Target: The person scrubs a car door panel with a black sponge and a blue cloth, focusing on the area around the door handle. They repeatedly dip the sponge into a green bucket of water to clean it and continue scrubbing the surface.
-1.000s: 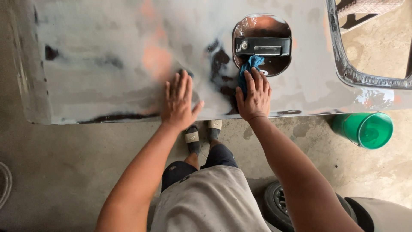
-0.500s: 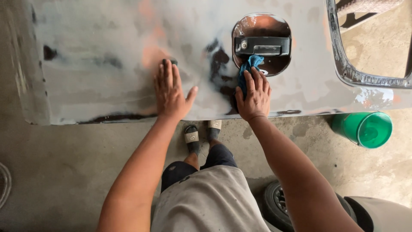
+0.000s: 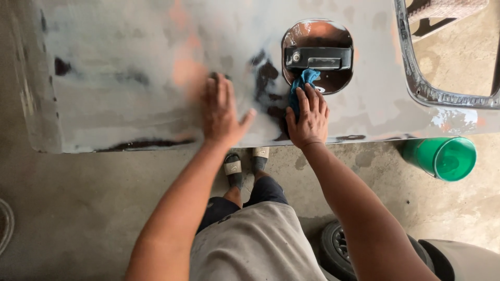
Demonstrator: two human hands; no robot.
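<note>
Bare concrete floor (image 3: 78,218) fills the lower part of the head view, grey and stained, with the curved edge of some round thing just showing at the far left border. Above it lies a sanded car door panel (image 3: 130,104), flat and pale grey, patched with orange-pink primer and a few black spots; a dark streak runs along its near edge.

Moving right, the left hand (image 3: 221,112) lies palm down on the panel, fingers spread and flat, thumb out to the right, closed on nothing. It is blurred, so whether something thin sits under the palm cannot be told; a small dark tip seems to show just past the fingertips. Below the panel's edge, between the two forearms, the person's feet in sandals (image 3: 245,166) stand on the concrete, with dark trousers and a grey shirt nearer the camera.

Next comes the right hand (image 3: 308,119), also palm down, fingers pressing a blue cloth (image 3: 302,86) against the panel. The cloth bunches out from under the fingertips and reaches up into the round recess of the door handle (image 3: 319,56), whose black handle bar sits across a shiny, rust-tinted cup. Black paint patches lie just left of the cloth.

Further right, the door's window frame (image 3: 416,86) curves away with a chrome-like edge. Below it a green plastic cup (image 3: 442,157) lies on its side on the floor, and a small tyre (image 3: 338,247) shows at the bottom.
</note>
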